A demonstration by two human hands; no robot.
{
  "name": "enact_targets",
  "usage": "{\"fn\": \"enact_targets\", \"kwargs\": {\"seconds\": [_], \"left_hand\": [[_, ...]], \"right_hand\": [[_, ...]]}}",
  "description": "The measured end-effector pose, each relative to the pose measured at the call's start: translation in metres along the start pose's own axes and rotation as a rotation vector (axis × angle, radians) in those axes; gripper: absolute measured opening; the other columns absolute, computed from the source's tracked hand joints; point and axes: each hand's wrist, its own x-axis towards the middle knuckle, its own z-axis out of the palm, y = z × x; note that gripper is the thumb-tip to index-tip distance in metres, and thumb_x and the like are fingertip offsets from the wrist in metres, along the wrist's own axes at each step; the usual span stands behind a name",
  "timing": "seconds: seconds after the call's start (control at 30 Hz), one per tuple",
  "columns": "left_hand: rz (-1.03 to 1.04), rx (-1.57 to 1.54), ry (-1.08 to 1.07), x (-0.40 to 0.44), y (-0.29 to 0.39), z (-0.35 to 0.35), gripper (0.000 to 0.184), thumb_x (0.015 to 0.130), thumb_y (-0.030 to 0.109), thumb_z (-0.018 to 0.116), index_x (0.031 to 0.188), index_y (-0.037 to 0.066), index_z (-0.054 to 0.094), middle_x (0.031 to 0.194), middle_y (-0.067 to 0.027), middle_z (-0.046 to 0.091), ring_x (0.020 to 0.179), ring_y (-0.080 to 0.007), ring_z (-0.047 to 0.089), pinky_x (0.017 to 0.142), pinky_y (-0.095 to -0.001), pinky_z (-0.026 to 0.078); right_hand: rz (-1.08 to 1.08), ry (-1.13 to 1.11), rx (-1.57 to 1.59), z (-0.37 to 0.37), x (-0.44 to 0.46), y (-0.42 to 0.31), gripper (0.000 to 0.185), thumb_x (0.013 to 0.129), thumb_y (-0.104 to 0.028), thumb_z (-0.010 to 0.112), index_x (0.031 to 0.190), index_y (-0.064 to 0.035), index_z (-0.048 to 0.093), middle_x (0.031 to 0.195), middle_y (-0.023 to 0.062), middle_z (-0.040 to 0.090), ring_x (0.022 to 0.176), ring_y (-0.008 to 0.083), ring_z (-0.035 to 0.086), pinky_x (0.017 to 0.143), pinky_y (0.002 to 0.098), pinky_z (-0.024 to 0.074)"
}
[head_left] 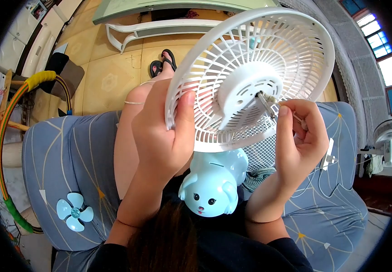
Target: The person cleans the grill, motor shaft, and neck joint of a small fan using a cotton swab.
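My left hand (169, 122) is closed around the rim of a white plastic fan cage (205, 86), thumb on its slats. The cage is tilted, with a round motor housing (246, 86) at its middle. My right hand (300, 136) pinches close to a thin metal rod (266, 105) at the housing's centre. Small pale pieces show by those fingertips; their kind is unclear. Below the cage sits a light-blue dog-shaped base (212, 195) with a slot on its back. Light-blue fan blades (75, 212) lie apart on the sofa at left.
A blue patterned sofa (82, 167) spreads to both sides. On its right part are a white plug or power strip (329, 154) and a cable. White mesh (261, 152) shows behind the base. A low table (169, 29) stands ahead; another fan (386, 140) is at right.
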Motion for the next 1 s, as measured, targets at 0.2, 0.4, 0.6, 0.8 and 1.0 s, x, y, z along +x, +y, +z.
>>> {"fn": "enact_targets", "kwargs": {"seconds": [0.2, 0.4, 0.6, 0.8, 1.0], "left_hand": [[-0.003, 0.108, 0.056, -0.0043, -0.0014, 0.0017, 0.025, 0.092, 0.002, 0.065, 0.116, -0.006, 0.064, 0.103, -0.0207, 0.068, 0.082, -0.0241, 0.067, 0.074, -0.0313, 0.053], [-0.055, 0.079, 0.059, -0.0042, 0.0004, 0.003, 0.026, 0.091, 0.002, 0.067, 0.116, -0.005, 0.065, 0.103, -0.0195, 0.068, 0.083, -0.0235, 0.067, 0.073, -0.0308, 0.053], [-0.041, 0.064, 0.075, -0.0029, 0.0008, 0.0035, 0.023, 0.09, 0.001, 0.067, 0.112, -0.003, 0.067, 0.098, -0.0171, 0.068, 0.08, -0.0238, 0.066, 0.072, -0.0323, 0.052], [-0.032, 0.066, 0.075, -0.0015, -0.0027, 0.0026, 0.015, 0.091, 0.004, 0.067, 0.105, -0.001, 0.068, 0.088, -0.0145, 0.069, 0.076, -0.0255, 0.065, 0.07, -0.034, 0.051], [-0.031, 0.038, 0.096, -0.0003, -0.0004, 0.0041, 0.013, 0.092, 0.007, 0.068, 0.101, -0.002, 0.068, 0.084, -0.0147, 0.068, 0.071, -0.0258, 0.064, 0.066, -0.0332, 0.05]], "right_hand": [[-0.007, -0.039, 0.033, 0.0047, 0.0004, -0.0004, 0.004, 0.084, 0.005, 0.065, 0.086, 0.0028, 0.064, 0.069, -0.0011, 0.06, 0.057, -0.0003, 0.043, 0.051, 0.0161, 0.029], [-0.01, -0.021, 0.014, 0.0048, 0.001, 0.0025, 0.003, 0.083, 0.005, 0.065, 0.085, 0.0026, 0.064, 0.069, -0.0016, 0.061, 0.055, -0.0007, 0.041, 0.049, 0.017, 0.0272], [0.006, 0.013, 0.046, 0.0029, -0.0007, 0.0017, 0.005, 0.082, 0.006, 0.065, 0.085, 0.0024, 0.064, 0.069, -0.0017, 0.06, 0.055, -0.0009, 0.04, 0.049, 0.0171, 0.0268], [-0.038, -0.055, 0.012, 0.0039, 0.002, 0.0054, 0.005, 0.083, 0.006, 0.065, 0.086, 0.0027, 0.064, 0.069, -0.0027, 0.058, 0.056, -0.001, 0.039, 0.05, 0.0169, 0.0272], [0.008, -0.021, 0.048, 0.0038, 0.0001, 0.0025, 0.005, 0.083, 0.007, 0.065, 0.085, 0.0033, 0.063, 0.069, -0.0032, 0.058, 0.056, -0.0017, 0.039, 0.049, 0.0158, 0.0266]]}}
